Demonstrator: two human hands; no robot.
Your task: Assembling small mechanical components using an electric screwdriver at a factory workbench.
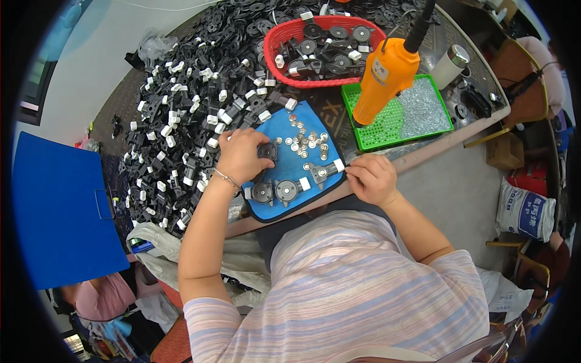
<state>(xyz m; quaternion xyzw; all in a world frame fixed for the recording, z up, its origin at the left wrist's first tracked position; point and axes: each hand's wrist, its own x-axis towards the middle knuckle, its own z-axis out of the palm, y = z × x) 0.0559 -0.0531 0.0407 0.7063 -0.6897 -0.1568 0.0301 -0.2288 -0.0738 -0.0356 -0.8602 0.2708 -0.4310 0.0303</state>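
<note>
My left hand (241, 156) is closed around a black round plastic part (267, 152) at the left side of a blue mat (287, 154). At the mat's right edge my right hand (373, 179) is closed in a pinch. Its fingertips are beside the white tip of a dark grey part (319, 174) lying on the mat; what they hold is too small to make out. Two more round black parts with white tips, one in the middle (287, 190) and one further left (262, 192), lie near the front edge. Several small silvery metal pieces (310, 140) are scattered behind them.
A large heap of black parts with white tips (181, 121) covers the table's left. Behind the mat stands a red basket (272, 63) of round parts. An orange electric screwdriver (387, 75) hangs over a green tray (378, 146) of small metal pieces. A flask (451, 65) stands far right.
</note>
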